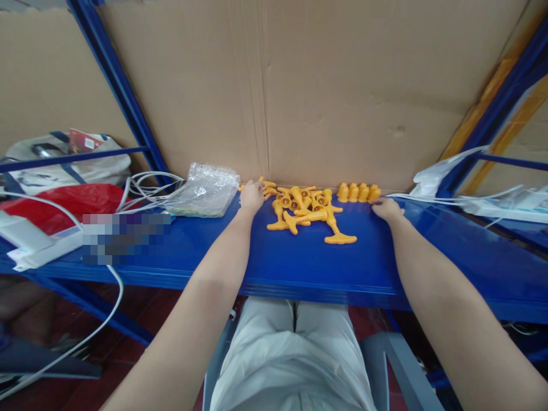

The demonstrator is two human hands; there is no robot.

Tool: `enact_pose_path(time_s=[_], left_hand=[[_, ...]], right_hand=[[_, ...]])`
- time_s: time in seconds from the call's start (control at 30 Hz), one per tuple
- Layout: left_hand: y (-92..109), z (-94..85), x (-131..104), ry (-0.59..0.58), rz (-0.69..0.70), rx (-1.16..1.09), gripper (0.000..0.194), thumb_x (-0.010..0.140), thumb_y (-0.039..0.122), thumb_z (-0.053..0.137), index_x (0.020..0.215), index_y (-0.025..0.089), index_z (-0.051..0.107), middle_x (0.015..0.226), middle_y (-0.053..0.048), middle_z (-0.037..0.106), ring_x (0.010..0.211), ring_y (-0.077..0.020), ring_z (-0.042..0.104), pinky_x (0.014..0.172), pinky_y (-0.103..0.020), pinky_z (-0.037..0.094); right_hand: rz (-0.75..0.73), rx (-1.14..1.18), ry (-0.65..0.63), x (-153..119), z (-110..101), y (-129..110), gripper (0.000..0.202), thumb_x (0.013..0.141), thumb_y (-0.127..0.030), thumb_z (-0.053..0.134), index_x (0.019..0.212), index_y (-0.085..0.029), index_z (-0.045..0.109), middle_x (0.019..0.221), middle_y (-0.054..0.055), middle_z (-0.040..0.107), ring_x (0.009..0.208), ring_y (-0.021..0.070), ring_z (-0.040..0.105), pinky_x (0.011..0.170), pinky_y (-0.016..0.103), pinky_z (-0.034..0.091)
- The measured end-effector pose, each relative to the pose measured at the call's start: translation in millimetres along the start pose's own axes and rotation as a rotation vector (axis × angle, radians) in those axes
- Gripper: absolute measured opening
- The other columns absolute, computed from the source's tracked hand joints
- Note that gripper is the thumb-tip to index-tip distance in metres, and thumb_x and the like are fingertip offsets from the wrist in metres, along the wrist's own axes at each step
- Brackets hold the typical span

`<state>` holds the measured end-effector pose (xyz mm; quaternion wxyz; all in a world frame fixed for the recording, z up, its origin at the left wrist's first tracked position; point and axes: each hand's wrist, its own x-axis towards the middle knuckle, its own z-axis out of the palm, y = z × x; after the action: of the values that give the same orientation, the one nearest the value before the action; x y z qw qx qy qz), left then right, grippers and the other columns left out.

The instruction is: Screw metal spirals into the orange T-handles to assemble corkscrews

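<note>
Blue tabletop (325,274): carries everything worked on; seated person faces its front edge, both forearms reaching over that edge toward the far one.

Heap of yellow plastic parts (302,197): near the far edge, about mid-length, pieces crossing and overlapping. Several have T-shaped ends, some show round open mouths. One T-ended part (340,237) projects toward the front edge. Judged loose storage: irregular shapes interlock, no particular order.

Left hand (252,198): at the heap's left end, by the far edge. Fingers bent among small yellow pieces; whether they grasp one, cannot tell.

Right hand (387,209): right of the heap, fingertips at the end cap (375,192) of a row. Contact likely; cannot tell if they pinch it or merely steady it.

Row of four yellow caps (353,192): side by side along the far edge, right of the heap. Likely lined up to hold them apart from the tangle; the broad bases should give stable footing.

Surroundings: cardboard panel (334,85) rises behind the far edge, limiting reach. Toward the left end: cloth bag (100,170), red bag (89,200), transparent packet (205,191) just beside the left hand, restricting room there. White power strip (51,249) near the front-left edge; white cable (121,291) hangs below it, possible snag.
</note>
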<state>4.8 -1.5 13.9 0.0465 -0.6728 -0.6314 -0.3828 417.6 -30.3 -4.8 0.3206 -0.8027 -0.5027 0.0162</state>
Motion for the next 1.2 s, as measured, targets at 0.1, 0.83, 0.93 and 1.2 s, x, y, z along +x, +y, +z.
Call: enact_pose_path(time_s=[0.1, 0.83, 0.93, 1.2], left_hand=[[1.1, -1.5, 1.0, -0.002, 0.007, 0.048, 0.037, 0.097, 0.013, 0.048, 0.119, 0.019, 0.077, 0.12, -0.014, 0.072, 0.115, -0.0271, 0.068, 0.101, -0.034, 0.051], [-12.9, 19.2, -1.2, -0.219, -0.038, 0.187, 0.044, 0.098, 0.017, 0.043, 0.136, 0.017, 0.065, 0.147, -0.015, 0.062, 0.141, -0.0307, 0.056, 0.119, -0.046, 0.044], [-16.2, 21.5, 0.5, -0.192, -0.019, 0.19, 0.042, 0.096, 0.017, 0.046, 0.131, 0.016, 0.067, 0.146, -0.016, 0.063, 0.139, -0.0313, 0.056, 0.117, -0.046, 0.045], [-6.2, 18.1, 5.1, -0.015, 0.197, 0.156, 0.035, 0.092, 0.015, 0.048, 0.111, 0.025, 0.076, 0.139, -0.01, 0.069, 0.132, -0.0299, 0.06, 0.112, -0.053, 0.046]], right_hand=[[0.041, -0.073, -0.109, -1.4, -1.4, -1.7, 0.04, 0.086, -0.018, 0.059, 0.119, -0.028, 0.079, 0.141, 0.009, 0.068, 0.136, 0.0362, 0.056, 0.117, 0.063, 0.034], [-0.03, -0.12, -0.09, -1.0, -1.3, -0.3, 0.044, 0.084, -0.019, 0.057, 0.122, -0.022, 0.078, 0.134, 0.016, 0.07, 0.128, 0.0391, 0.063, 0.109, 0.061, 0.045], [-0.072, -0.116, 0.021, -1.6, -4.9, -3.3, 0.035, 0.087, -0.019, 0.053, 0.11, -0.018, 0.079, 0.126, 0.019, 0.073, 0.12, 0.0389, 0.067, 0.1, 0.055, 0.052], [-0.395, -0.068, -0.149, -18.2, -18.9, -63.6, 0.022, 0.091, -0.028, 0.057, 0.077, -0.019, 0.07, 0.085, 0.012, 0.077, 0.095, 0.0277, 0.073, 0.084, 0.035, 0.054]])
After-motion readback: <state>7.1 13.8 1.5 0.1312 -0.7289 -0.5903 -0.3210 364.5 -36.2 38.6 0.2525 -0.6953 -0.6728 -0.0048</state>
